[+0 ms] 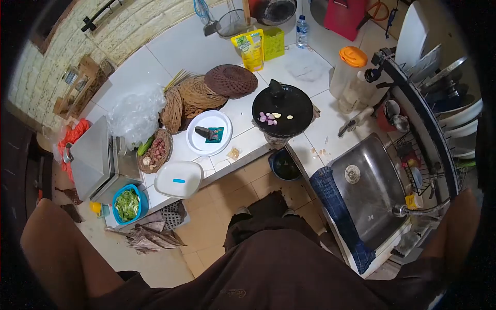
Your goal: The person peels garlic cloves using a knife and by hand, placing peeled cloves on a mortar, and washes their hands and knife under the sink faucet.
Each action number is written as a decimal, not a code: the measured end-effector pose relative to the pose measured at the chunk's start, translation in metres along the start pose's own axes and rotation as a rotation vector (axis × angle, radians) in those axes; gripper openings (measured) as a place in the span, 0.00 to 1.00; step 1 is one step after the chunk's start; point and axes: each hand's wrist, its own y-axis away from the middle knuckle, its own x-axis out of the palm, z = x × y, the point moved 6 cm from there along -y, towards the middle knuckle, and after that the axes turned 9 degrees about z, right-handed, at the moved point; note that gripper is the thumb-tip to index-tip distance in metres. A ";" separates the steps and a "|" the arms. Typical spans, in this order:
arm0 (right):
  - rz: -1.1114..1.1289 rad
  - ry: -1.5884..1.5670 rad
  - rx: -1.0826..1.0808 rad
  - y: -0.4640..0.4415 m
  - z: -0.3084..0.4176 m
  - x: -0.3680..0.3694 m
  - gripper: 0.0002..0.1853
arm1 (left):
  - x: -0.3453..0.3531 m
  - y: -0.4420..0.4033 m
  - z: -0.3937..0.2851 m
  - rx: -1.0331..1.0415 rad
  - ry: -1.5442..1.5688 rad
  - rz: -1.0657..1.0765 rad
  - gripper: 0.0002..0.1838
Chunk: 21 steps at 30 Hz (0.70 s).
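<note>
Neither of my hands shows; only my bent left arm (62,248) and right arm (454,227) appear at the lower sides, raised past the edges of the view. In front of me on the tiled counter is a black stone mortar (284,129) with a pestle (277,89) resting at its back rim. Peeled shallots (267,118) and a few garlic cloves (277,115) lie in it. To its left, a white plate (198,146) bears a small green sachet (215,135) and a dark piece beside it.
At right is a steel sink (369,201) with a blue cloth (333,206) over its front edge, beside a dish rack (429,129). On the left stand a lidded white container (178,181), a basket of shallots (157,152) and a blue bowl of cut greens (137,203).
</note>
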 end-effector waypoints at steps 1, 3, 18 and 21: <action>0.004 0.007 0.001 0.000 0.000 -0.002 0.06 | 0.000 -0.002 0.001 0.007 -0.003 0.001 0.17; 0.013 0.021 -0.005 0.000 0.002 -0.004 0.06 | 0.000 -0.006 0.001 0.027 -0.008 0.007 0.17; 0.064 0.069 0.014 -0.002 0.001 -0.016 0.06 | -0.008 -0.027 0.000 0.145 -0.051 0.040 0.17; 0.071 0.074 0.009 -0.006 0.001 -0.012 0.06 | -0.017 -0.016 -0.007 0.151 -0.080 0.025 0.17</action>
